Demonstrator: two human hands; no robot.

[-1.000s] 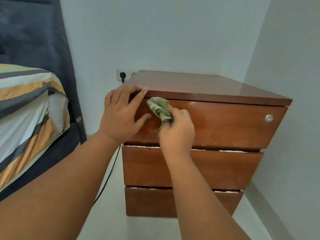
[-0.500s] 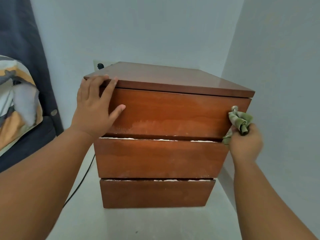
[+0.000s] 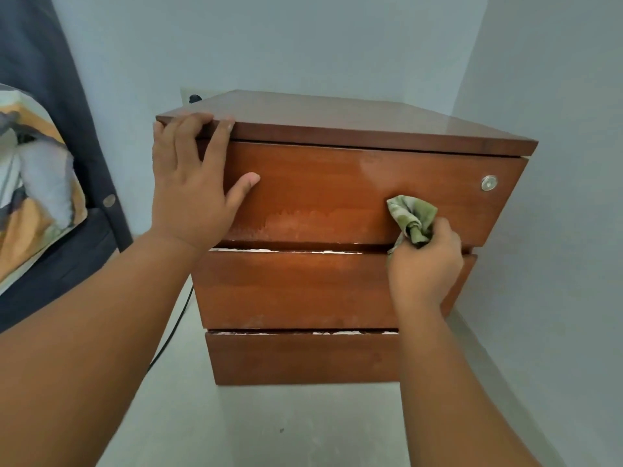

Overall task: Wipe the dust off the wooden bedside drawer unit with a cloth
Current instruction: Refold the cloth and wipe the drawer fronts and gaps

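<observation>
Reddish wood unit (image 3: 337,288), three drawers, with pale streaks low on the top front. Our right hand (image 3: 426,264) grips the cloth (image 3: 413,217); our left hand (image 3: 188,183) rests flat, fingers straight.

Both your arms are bare right up to the picture's edge. The left forearm (image 3: 84,348), on the left side of the drawer unit (image 3: 320,183), shows as a broad, smooth sweep; the right forearm (image 3: 448,382), in front of the unit's right half, looks narrower. Your left hand (image 3: 188,193), at the unit's top left corner, has a wide back and thick fingers (image 3: 182,136), with short, rounded nails on thumb and forefinger. Your right hand (image 3: 426,264), near the unit's right edge, shows mostly its back and knuckles.
</observation>
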